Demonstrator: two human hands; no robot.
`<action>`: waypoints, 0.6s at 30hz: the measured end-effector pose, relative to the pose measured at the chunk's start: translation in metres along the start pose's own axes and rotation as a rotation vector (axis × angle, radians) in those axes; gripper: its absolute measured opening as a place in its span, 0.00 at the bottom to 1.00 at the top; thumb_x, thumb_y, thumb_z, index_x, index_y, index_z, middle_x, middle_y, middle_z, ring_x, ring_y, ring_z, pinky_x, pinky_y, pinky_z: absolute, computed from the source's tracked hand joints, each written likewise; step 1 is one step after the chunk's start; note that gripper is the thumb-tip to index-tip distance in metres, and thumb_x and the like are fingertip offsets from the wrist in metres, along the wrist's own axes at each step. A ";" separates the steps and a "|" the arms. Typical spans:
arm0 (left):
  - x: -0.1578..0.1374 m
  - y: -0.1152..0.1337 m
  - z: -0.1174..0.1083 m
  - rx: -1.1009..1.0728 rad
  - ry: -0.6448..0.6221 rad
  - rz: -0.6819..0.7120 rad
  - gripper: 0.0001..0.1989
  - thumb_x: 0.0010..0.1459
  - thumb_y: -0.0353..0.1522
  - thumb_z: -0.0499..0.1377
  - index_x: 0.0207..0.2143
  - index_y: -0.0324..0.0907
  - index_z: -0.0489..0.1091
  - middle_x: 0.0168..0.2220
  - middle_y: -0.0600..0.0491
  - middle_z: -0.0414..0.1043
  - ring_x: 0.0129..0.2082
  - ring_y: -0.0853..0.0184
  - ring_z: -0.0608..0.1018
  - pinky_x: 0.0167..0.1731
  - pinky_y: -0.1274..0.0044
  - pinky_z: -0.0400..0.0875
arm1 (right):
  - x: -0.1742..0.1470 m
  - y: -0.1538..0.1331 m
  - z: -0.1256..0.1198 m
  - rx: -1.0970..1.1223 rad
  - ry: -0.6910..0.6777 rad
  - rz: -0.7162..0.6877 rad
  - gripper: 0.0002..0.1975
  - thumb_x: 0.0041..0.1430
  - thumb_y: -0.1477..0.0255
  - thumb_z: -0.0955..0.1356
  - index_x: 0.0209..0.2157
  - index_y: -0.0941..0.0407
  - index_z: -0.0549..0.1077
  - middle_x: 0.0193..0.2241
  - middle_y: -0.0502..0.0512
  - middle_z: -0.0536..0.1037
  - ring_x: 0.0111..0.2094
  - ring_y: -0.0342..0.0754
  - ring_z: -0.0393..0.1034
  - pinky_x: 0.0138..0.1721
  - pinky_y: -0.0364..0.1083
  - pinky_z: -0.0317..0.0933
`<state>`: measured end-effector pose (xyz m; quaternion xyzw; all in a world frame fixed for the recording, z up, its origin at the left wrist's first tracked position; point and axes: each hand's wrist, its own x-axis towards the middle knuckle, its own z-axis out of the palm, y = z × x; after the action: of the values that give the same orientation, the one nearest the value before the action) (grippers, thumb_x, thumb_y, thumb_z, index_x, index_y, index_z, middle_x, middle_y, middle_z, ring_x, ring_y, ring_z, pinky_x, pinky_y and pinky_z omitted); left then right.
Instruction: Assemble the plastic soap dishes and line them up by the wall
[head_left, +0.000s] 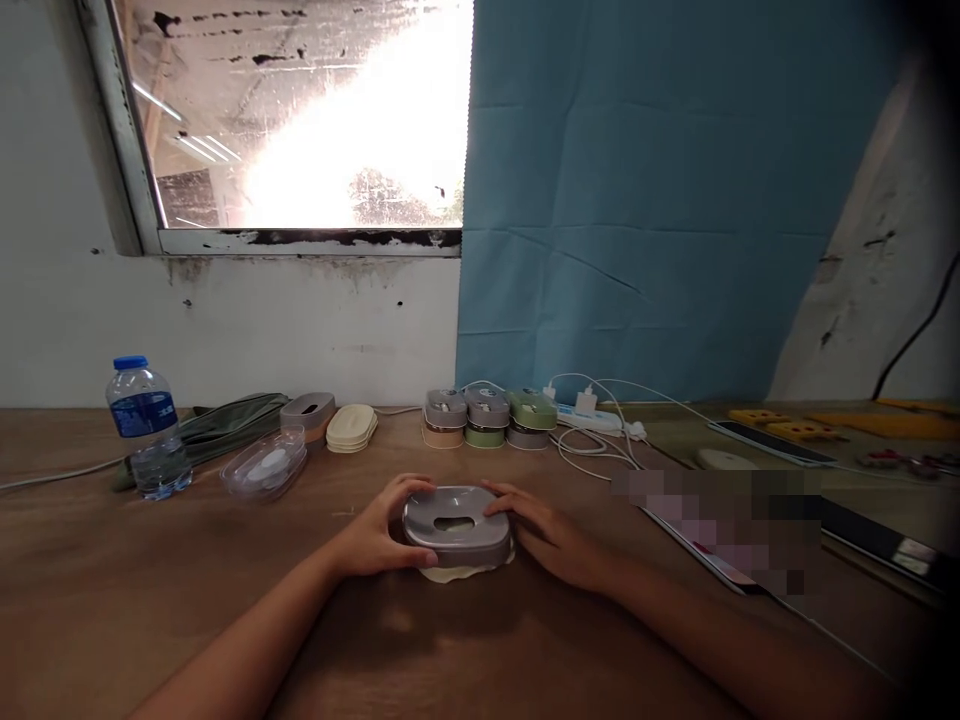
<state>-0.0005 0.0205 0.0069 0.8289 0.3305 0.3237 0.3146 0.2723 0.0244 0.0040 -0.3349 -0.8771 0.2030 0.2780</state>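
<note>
A grey rounded cover [459, 550] with an oval opening in its top lies on the table in front of me. A thin cream-coloured piece [450, 574] sticks out under its lower edge. My left hand [382, 530] grips the cover's left side, thumb along the front and fingers curled at the back corner. On the right side, my right hand [546, 530] holds the cover with its fingertips over the top edge; its thumb is hidden. Behind the cover stand several small two-tone boxes [486, 405] with grey and green lids, in stacked layers.
To the left are a water bottle [150, 430], a clear plastic tray [262, 468], another grey cover [309, 410], a stack of cream pieces [351, 428] and a dark green cloth [232, 425]. Right are a power strip [592, 418], white cables and a phone [697, 545], partly blurred out.
</note>
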 end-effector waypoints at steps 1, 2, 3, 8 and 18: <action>0.000 -0.001 0.001 0.019 -0.031 -0.015 0.37 0.38 0.39 0.67 0.51 0.44 0.58 0.57 0.46 0.49 0.57 0.56 0.55 0.56 0.68 0.50 | 0.000 -0.001 0.000 0.020 -0.001 0.015 0.18 0.51 0.81 0.59 0.44 0.54 0.66 0.55 0.55 0.60 0.56 0.49 0.53 0.55 0.51 0.48; -0.001 -0.001 0.003 0.036 -0.062 -0.034 0.41 0.35 0.39 0.67 0.53 0.44 0.55 0.57 0.46 0.47 0.57 0.56 0.54 0.56 0.67 0.49 | -0.001 -0.001 0.000 0.043 -0.008 0.032 0.19 0.49 0.81 0.59 0.44 0.54 0.65 0.53 0.55 0.62 0.53 0.50 0.56 0.53 0.51 0.51; -0.001 -0.001 0.005 0.051 -0.088 -0.054 0.45 0.34 0.39 0.68 0.55 0.44 0.52 0.58 0.46 0.46 0.58 0.55 0.53 0.56 0.66 0.49 | -0.001 -0.002 0.000 0.062 -0.018 0.052 0.20 0.47 0.81 0.60 0.44 0.54 0.64 0.49 0.55 0.65 0.50 0.50 0.60 0.50 0.50 0.54; -0.001 0.003 0.018 0.075 -0.073 -0.143 0.54 0.35 0.40 0.67 0.58 0.45 0.37 0.58 0.43 0.43 0.57 0.55 0.53 0.56 0.65 0.50 | -0.003 -0.003 0.000 0.006 -0.054 0.176 0.23 0.44 0.74 0.66 0.45 0.54 0.58 0.37 0.51 0.67 0.33 0.46 0.62 0.34 0.44 0.59; 0.001 0.002 0.019 0.208 -0.079 -0.162 0.46 0.38 0.43 0.64 0.56 0.41 0.47 0.56 0.43 0.50 0.56 0.52 0.54 0.55 0.64 0.49 | 0.001 -0.003 -0.001 -0.047 -0.072 0.083 0.25 0.42 0.71 0.69 0.45 0.54 0.62 0.46 0.55 0.64 0.46 0.52 0.60 0.47 0.49 0.55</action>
<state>0.0155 0.0141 -0.0025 0.8396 0.4154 0.2285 0.2650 0.2703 0.0234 0.0066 -0.3701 -0.8763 0.2057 0.2298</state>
